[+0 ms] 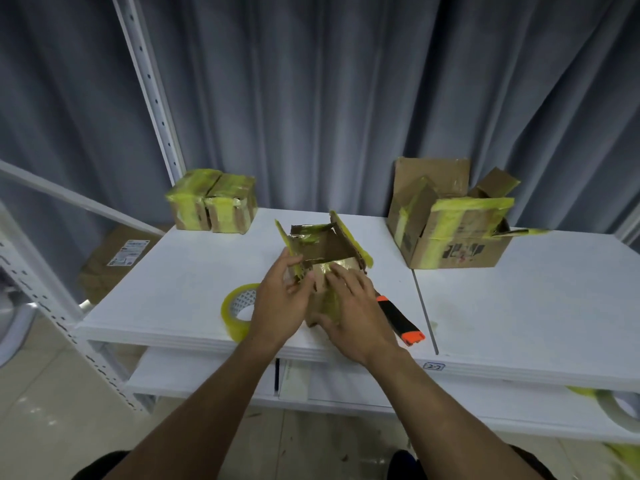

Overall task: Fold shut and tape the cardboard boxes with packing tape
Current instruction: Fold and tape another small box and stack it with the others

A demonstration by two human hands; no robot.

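Observation:
A small cardboard box [325, 245] with old yellow tape stands on the white shelf [180, 289], its top flaps open. My left hand [280, 303] holds its left flap, thumb curled onto the near edge. My right hand [353, 310] lies with straight fingers against the box's near side and front flap. A roll of yellowish packing tape [232, 311] lies just left of my left hand. A black and orange cutter [401, 322] lies right of my right hand, partly hidden by it.
Two small taped boxes [213, 200] stand side by side at the back left. A larger box [450, 220] with raised flaps stands at the back right. Another tape roll [620, 408] lies on the lower shelf at right. A brown parcel [114, 261] sits on the floor at left.

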